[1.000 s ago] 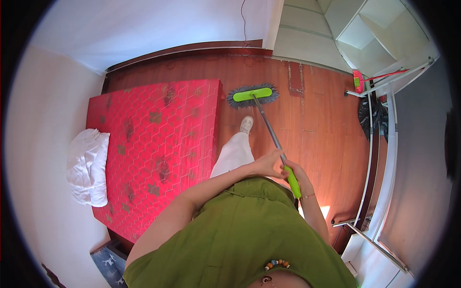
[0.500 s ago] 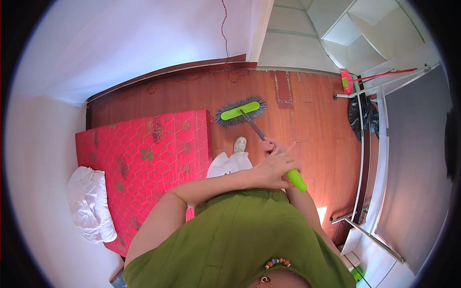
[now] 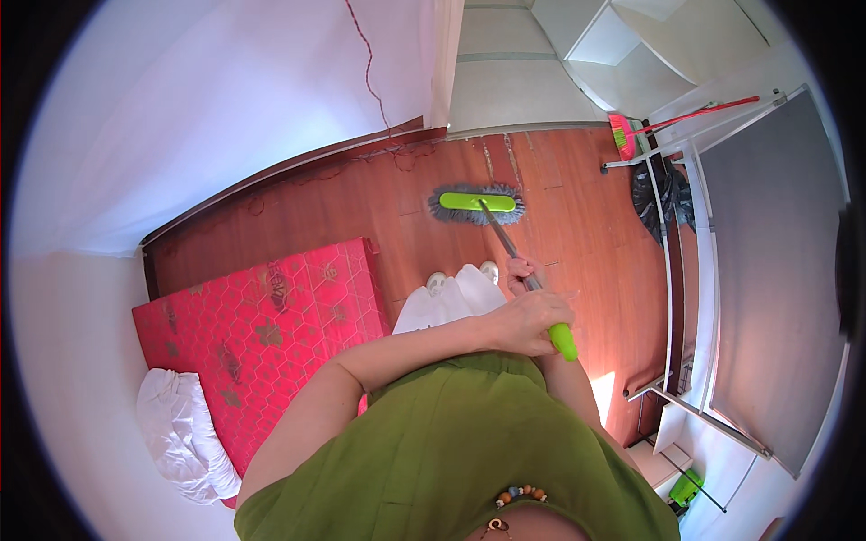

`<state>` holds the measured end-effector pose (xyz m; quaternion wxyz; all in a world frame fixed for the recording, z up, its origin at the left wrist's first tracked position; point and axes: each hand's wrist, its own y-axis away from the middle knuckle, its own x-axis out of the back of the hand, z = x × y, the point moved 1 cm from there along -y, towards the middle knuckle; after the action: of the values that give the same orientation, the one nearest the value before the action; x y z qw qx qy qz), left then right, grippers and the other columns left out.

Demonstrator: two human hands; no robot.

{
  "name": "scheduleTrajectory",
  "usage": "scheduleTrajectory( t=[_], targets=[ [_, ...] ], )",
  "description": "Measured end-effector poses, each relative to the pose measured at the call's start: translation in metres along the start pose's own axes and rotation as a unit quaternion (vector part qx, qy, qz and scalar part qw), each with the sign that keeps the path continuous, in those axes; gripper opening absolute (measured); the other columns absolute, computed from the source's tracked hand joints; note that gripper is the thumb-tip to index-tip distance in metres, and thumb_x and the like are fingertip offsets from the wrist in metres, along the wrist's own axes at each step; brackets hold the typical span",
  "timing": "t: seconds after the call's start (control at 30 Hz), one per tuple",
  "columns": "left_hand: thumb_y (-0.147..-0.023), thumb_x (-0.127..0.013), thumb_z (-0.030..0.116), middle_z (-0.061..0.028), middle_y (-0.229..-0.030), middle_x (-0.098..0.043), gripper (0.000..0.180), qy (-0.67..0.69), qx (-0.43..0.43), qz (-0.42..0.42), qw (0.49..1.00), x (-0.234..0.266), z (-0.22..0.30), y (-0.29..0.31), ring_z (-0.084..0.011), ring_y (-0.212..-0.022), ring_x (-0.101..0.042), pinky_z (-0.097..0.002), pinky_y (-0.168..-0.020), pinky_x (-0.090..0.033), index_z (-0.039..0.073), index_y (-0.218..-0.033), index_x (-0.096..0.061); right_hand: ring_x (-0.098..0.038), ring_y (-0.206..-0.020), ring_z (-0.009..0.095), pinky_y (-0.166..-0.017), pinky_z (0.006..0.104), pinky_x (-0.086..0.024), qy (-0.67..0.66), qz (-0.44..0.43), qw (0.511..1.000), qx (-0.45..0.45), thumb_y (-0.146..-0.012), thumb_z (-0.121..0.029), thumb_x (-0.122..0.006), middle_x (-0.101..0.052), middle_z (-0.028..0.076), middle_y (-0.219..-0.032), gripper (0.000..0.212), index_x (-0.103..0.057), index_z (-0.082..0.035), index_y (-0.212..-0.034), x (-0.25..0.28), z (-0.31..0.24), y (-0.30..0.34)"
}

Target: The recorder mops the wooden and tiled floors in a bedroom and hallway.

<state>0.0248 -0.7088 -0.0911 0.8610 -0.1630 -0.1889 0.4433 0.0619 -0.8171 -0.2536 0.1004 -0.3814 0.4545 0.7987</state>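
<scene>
Evidently you clenched your left hand (image 3: 528, 317) and right hand (image 3: 521, 272) on the mop handle (image 3: 505, 239), steering its head (image 3: 475, 204) flat toward twelve o'clock.

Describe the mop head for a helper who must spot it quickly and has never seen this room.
Start at the red mattress on the wooden floor, then look right toward the white doorway. There lies the mop head: a lime-green bar fringed in grey, on a grey pole. The other cleaning tool, a broom by the rack, is red.

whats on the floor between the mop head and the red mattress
Nothing: the head view shows only bare wooden floor between the green mop head and the red mattress.
</scene>
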Motion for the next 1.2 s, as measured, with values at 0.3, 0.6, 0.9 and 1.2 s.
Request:
scheduleTrajectory(
  t=[0.3, 0.6, 0.9, 1.2],
  targets=[
    [-0.07, -0.071, 0.006, -0.0081, -0.079, -0.056, 0.018, -0.12, 0.11, 0.108, 0.981, 0.005, -0.044, -0.019, -0.0312, -0.091, -0.059, -0.0403, -0.085, -0.046, 0.003, -0.075, -0.053, -0.044, -0.047, 0.007, -0.045, 0.0228, -0.04, 0.076, -0.066, 0.994, 0.031, -0.089, -0.014, -0.055, -0.047, -0.003, -0.058, 0.017, -0.048, -0.009, -0.075, -0.01, -0.069, -0.077],
    [-0.074, -0.061, -0.004, -0.018, -0.084, -0.064, 0.01, -0.172, 0.082, 0.328, 0.925, 0.027, -0.041, -0.015, -0.0358, -0.097, -0.063, -0.0348, -0.076, -0.051, 0.0, -0.074, -0.052, -0.051, -0.052, 0.015, -0.05, 0.0291, -0.046, 0.323, 0.088, 0.941, 0.05, -0.083, -0.016, -0.059, -0.05, 0.002, -0.058, 0.014, -0.051, -0.01, -0.073, -0.027, -0.071, -0.145],
    [-0.072, -0.054, -0.005, -0.0062, -0.056, -0.056, 0.015, -0.133, 0.068, 0.235, 0.961, 0.05, -0.001, -0.022, -0.0322, -0.078, -0.069, -0.0304, -0.059, -0.054, 0.004, -0.06, -0.051, -0.061, -0.065, 0.018, -0.059, 0.033, -0.051, 0.273, 0.065, 0.96, 0.018, -0.084, -0.015, -0.058, -0.059, 0.003, -0.068, 0.011, -0.054, -0.009, -0.075, -0.013, -0.054, -0.079],
    [-0.075, -0.053, -0.005, -0.0046, -0.061, -0.061, 0.012, -0.101, 0.103, 0.086, 0.986, 0.037, -0.04, -0.063, -0.0284, -0.079, -0.069, -0.0294, -0.061, -0.055, 0.001, -0.066, -0.059, -0.058, -0.068, 0.019, -0.068, 0.0304, -0.05, 0.105, 0.132, 0.982, 0.088, -0.078, -0.01, -0.055, -0.059, 0.006, -0.072, 0.007, -0.054, -0.008, -0.072, 0.033, -0.108, 0.01]
  ],
)
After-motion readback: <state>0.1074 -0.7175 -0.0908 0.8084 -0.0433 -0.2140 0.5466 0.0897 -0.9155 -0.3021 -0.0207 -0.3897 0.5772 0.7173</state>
